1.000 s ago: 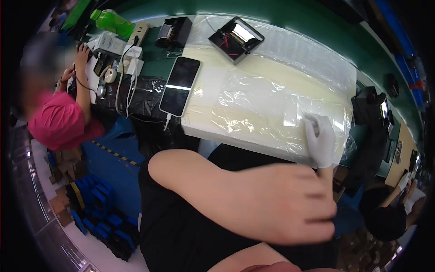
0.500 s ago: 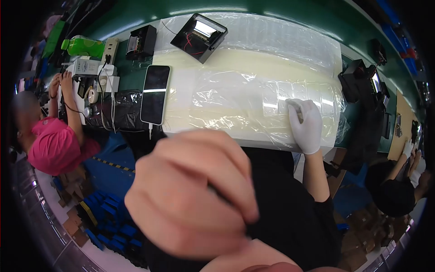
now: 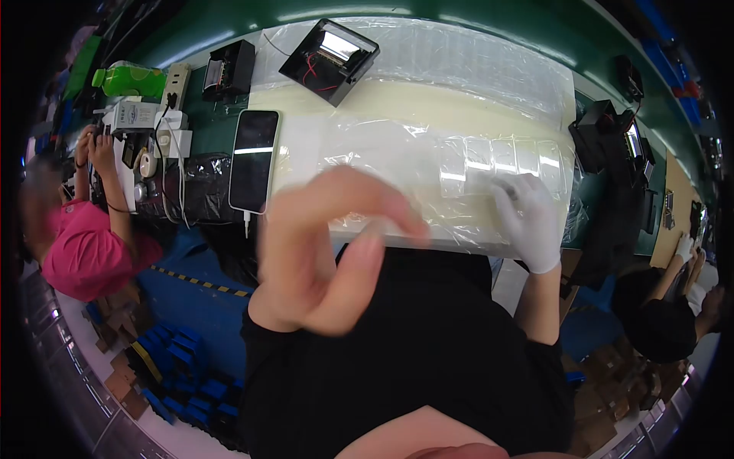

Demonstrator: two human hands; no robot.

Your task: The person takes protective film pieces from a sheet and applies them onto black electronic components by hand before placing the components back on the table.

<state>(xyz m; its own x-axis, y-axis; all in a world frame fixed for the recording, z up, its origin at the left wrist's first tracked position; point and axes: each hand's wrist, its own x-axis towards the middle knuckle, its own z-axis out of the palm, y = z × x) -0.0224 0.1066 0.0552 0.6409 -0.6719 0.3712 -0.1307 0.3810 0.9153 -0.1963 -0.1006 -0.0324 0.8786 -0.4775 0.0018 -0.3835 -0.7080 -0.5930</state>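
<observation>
My left hand (image 3: 325, 249), bare and blurred, is raised in front of my body. Its fingers curve with a gap between thumb and forefinger, and nothing shows in the gap. My right hand (image 3: 531, 222) wears a white glove and rests over the film-covered worktop (image 3: 367, 145). Its thumb and fingertips are drawn together; whatever they hold, if anything, cannot be made out. Beside those fingertips lie several clear rectangular pieces (image 3: 502, 155) in a row. A phone (image 3: 254, 161) with a cable plugged in lies at the worktop's left edge.
An open black housing (image 3: 329, 63) with red wires stands at the back, a black unit (image 3: 229, 70) left of it. Further left are a green bottle (image 3: 130, 80) and a power strip (image 3: 176, 83). Black devices (image 3: 604, 138) stand right. People sit at both sides.
My left hand has swung left and away from the camera, its fingers parting into a curve. My gloved right hand has shifted slightly right in the last half second. The view has turned.
</observation>
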